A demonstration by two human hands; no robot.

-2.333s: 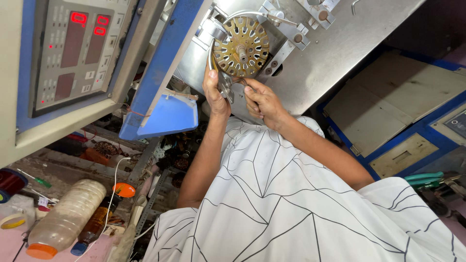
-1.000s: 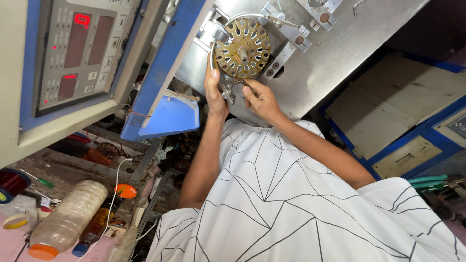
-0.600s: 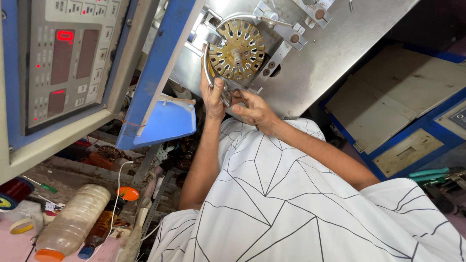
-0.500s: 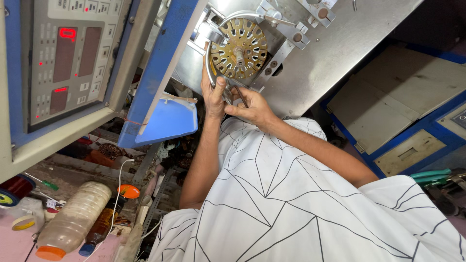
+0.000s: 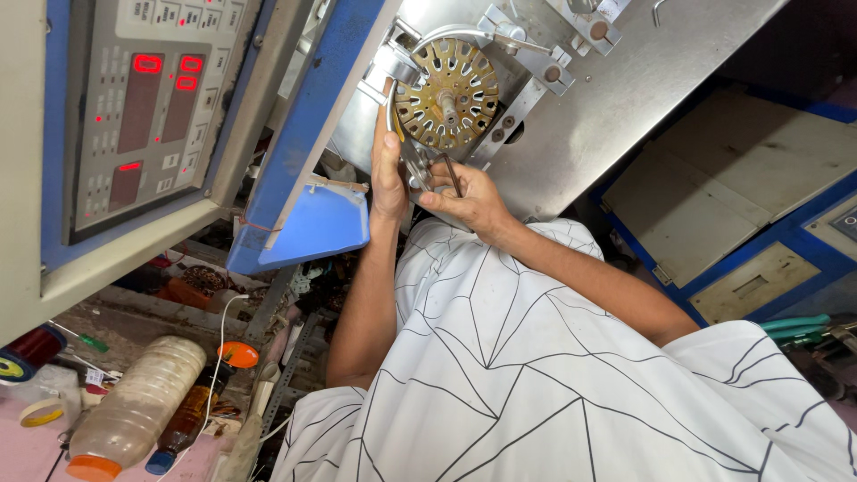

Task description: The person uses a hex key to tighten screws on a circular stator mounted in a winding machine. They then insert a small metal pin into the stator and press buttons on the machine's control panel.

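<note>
A round brass-coloured slotted disc (image 5: 446, 94) with a centre shaft sits clamped in the steel face of a machine (image 5: 625, 80). My left hand (image 5: 388, 174) reaches up along the disc's left rim and grips it, fingers pointing upward. Just right of it, below the disc, my right hand (image 5: 469, 198) pinches a thin dark bent tool (image 5: 451, 171) whose tip points at a small metal bracket (image 5: 413, 165) between the two hands. Both forearms come out of a white garment with black lines (image 5: 536, 384).
A grey control panel (image 5: 143, 116) with red lit digits hangs at the left, and a blue chute (image 5: 312, 223) below it. On the cluttered bench lie a plastic bottle (image 5: 134, 411), a small brown bottle (image 5: 183, 424), a tape roll (image 5: 40, 412) and a red spool (image 5: 31, 348). Blue cabinet (image 5: 759, 205) and green-handled pliers (image 5: 794, 326) at right.
My right hand has shifted left toward my left hand under the disc, and the dark tool now shows in its fingers. The left hand stays on the rim. The view has swayed a little.
</note>
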